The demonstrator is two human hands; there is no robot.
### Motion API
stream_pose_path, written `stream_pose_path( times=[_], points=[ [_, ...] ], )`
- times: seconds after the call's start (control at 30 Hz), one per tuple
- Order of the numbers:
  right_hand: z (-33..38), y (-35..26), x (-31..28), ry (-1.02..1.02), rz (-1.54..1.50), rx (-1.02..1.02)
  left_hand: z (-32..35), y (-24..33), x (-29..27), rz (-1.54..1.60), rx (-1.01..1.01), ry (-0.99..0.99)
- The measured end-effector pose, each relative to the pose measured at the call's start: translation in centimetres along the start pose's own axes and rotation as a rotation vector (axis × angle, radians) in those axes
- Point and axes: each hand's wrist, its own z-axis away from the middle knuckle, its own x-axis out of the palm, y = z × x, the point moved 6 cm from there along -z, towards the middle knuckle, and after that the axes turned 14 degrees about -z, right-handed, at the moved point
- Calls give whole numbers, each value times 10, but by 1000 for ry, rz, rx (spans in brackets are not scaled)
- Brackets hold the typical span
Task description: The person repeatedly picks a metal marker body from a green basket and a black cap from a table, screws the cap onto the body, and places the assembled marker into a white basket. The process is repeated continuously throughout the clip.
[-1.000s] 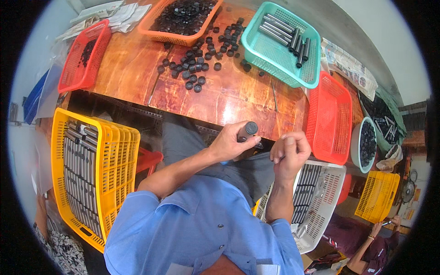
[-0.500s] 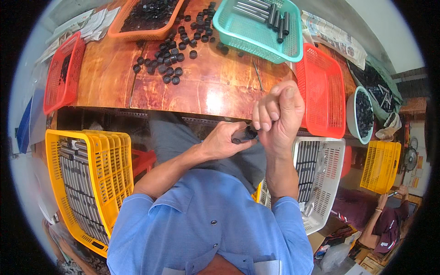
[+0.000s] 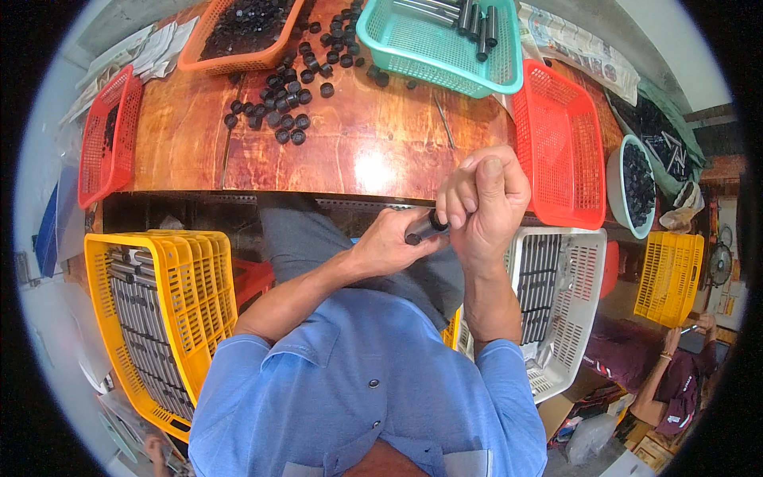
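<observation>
Remotely, I am clamping a glossy, dark cylindrical tube (image 3: 427, 227) in the left hand (image 3: 392, 242) before the brown wooden worktop (image 3: 318, 167), presumably angled for access; the bent right hand (image 3: 486, 196) is concealing any grip.

The glossy reddish-brown wooden surface (image 3: 318, 163) catches a white glare (image 3: 375, 168) near its front edge. Beyond its far right side rises a pale wall (image 3: 679, 60); a round fan (image 3: 720, 265) shows well to its right.
</observation>
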Motion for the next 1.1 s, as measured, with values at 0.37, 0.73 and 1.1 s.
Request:
stream_pose_path(
  times=[0.37, 0.73, 1.1],
  points=[
    [11, 5, -10, 47, 146, -30, 0, -7, 4, -83, 7, -67],
    [21, 8, -7, 166, 209, -95, 9, -17, 5, -220, 69, 125],
    [18, 9, -29, 317, -32, 40, 2, -15, 0, -352, -29, 116]
  ],
)
